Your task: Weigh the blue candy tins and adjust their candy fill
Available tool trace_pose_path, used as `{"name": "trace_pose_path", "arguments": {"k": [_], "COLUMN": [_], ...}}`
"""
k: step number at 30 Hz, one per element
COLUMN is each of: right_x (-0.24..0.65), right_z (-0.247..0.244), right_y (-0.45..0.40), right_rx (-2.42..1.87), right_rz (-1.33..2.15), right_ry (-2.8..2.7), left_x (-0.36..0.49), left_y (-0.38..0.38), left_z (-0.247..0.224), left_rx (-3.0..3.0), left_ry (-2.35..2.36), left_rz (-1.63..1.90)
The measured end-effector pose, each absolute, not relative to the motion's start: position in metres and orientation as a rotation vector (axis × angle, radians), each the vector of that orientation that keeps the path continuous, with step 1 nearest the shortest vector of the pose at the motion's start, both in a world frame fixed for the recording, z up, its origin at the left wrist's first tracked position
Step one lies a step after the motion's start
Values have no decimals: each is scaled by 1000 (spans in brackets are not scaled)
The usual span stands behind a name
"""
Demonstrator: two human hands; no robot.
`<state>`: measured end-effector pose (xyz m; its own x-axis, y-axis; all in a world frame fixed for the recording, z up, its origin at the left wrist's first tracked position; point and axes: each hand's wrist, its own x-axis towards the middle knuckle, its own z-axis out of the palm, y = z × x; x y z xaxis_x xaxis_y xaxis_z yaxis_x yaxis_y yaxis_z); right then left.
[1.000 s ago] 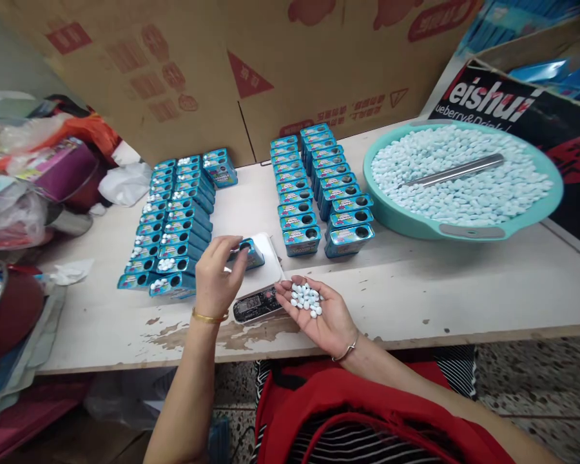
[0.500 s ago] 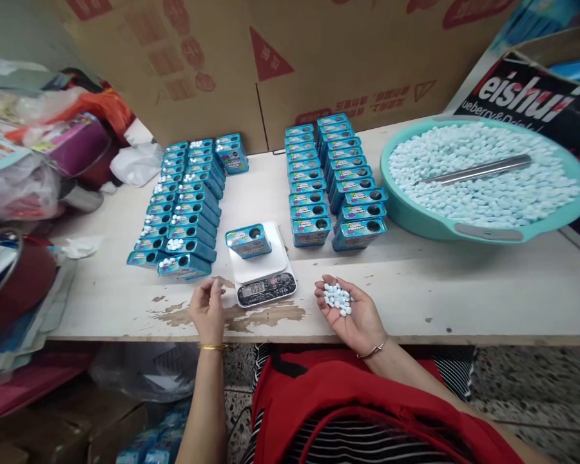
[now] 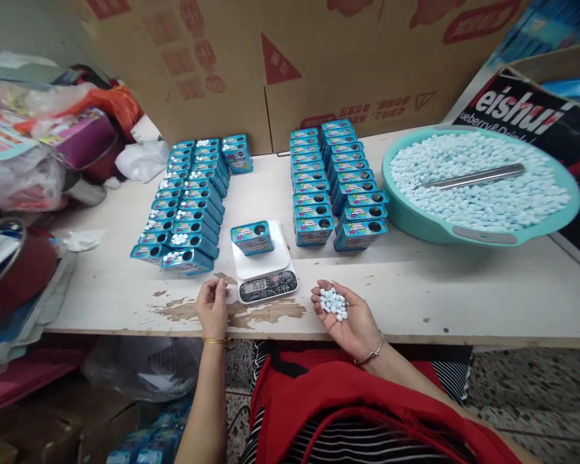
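A white kitchen scale (image 3: 268, 287) carries one blue tin (image 3: 252, 238) with a round opening in its top. Just left of the scale, my left hand (image 3: 212, 306) rests with its fingers curled together; whatever they may pinch is too small to name. To the right of the scale, my right hand (image 3: 345, 319) lies palm up, cupped around a small heap of pale blue candies (image 3: 334, 303). Rows of blue tins (image 3: 196, 209) stand behind on the left, many with candies on their tops. More tins (image 3: 314, 230) stand in two rows behind on the right.
A turquoise basin (image 3: 483, 236) full of pale candies, with a metal scoop (image 3: 476, 176) on them, stands at the right. A large cardboard box (image 3: 222, 71) closes off the back. Plastic bags (image 3: 142, 160) and a red container (image 3: 33, 277) crowd the left.
The view has shifted slightly. Both hands keep nearly the same pose, and the candies remain in my right palm.
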<state>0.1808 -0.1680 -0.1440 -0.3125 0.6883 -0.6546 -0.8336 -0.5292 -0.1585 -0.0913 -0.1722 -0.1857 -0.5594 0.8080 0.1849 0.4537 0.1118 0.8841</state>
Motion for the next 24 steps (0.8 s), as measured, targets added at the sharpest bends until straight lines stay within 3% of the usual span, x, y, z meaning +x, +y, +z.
{"name": "trace_pose_path", "arguments": {"k": [5, 10, 15, 24], "right_x": [179, 176, 181, 183], "right_z": [-144, -142, -145, -141], "right_y": [-170, -172, -171, -166], "right_rx": [-865, -860, -828, -893], "right_rz": [1985, 1992, 1996, 1974], "right_ry": [246, 235, 217, 231], "left_x": [-86, -84, -92, -103], "left_y": [-146, -94, -69, -85], "left_z": [-143, -110, -111, -92], "left_rx": [1569, 2079, 2048, 1937], "left_ry": [1996, 1617, 1534, 1538], "left_rz": [1425, 1156, 997, 1193]}}
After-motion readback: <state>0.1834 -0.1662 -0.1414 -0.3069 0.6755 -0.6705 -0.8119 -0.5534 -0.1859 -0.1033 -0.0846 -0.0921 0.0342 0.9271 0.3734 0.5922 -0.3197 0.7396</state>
